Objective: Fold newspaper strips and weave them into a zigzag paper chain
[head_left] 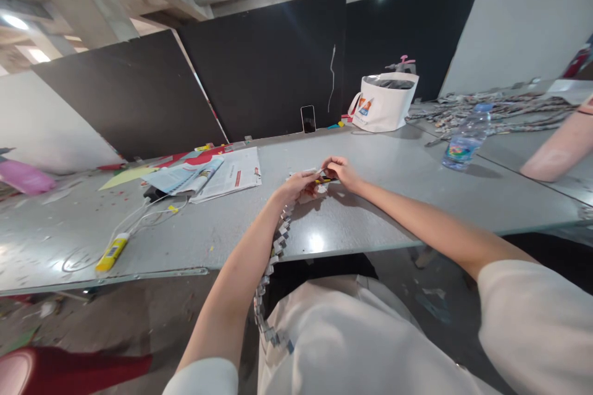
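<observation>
Over the middle of the table, my two hands are close together. My left hand (300, 187) is closed on the end of a zigzag chain of folded paper (277, 247). From there the chain runs down beside my left forearm, over the table's front edge and onto my lap. My right hand (340, 173) is closed in a pinch at the left hand's fingertips, on what looks like a small pale paper strip (323, 171). A thin yellow and black object (324, 181) shows between the hands; its kind is too small to tell.
Newspapers (227, 176) and a yellow glue stick (112, 252) lie to the left with white cables. A phone (308, 119) leans against the black partition (278, 68). A white bag (384, 105), a water bottle (467, 139) and paper strips (504, 111) are on the right.
</observation>
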`<state>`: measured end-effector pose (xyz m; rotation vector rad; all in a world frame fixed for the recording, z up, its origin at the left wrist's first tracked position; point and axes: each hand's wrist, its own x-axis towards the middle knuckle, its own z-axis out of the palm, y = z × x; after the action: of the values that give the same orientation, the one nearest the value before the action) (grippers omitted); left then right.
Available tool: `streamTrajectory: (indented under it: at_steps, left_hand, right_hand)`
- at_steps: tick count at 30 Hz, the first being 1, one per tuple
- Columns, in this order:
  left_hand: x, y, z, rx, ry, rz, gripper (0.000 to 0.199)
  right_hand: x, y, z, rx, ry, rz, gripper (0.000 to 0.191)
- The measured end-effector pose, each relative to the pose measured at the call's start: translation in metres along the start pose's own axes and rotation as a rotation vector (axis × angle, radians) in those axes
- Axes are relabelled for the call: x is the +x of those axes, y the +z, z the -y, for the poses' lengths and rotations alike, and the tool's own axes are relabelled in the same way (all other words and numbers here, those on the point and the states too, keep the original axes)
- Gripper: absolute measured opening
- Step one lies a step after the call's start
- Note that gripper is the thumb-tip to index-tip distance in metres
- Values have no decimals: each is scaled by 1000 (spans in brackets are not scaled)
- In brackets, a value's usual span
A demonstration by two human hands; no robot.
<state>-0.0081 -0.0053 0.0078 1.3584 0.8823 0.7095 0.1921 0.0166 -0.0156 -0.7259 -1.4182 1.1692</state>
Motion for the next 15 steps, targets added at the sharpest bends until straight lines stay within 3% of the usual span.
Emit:
streamTrajectory:
  at_steps: [6,11,15]
  left_hand:
    - [0,-4,2,-22,56,-15,27]
    - [0,-6,2,-22,87,-20,28]
    - [-1,-6,2,-3,91,6,30]
  right_hand:
    - [-2,6,0,142,23,27,33]
    - [-7,14,4,70,16,125,47]
    - [-7,13,2,-36,-26,68,52]
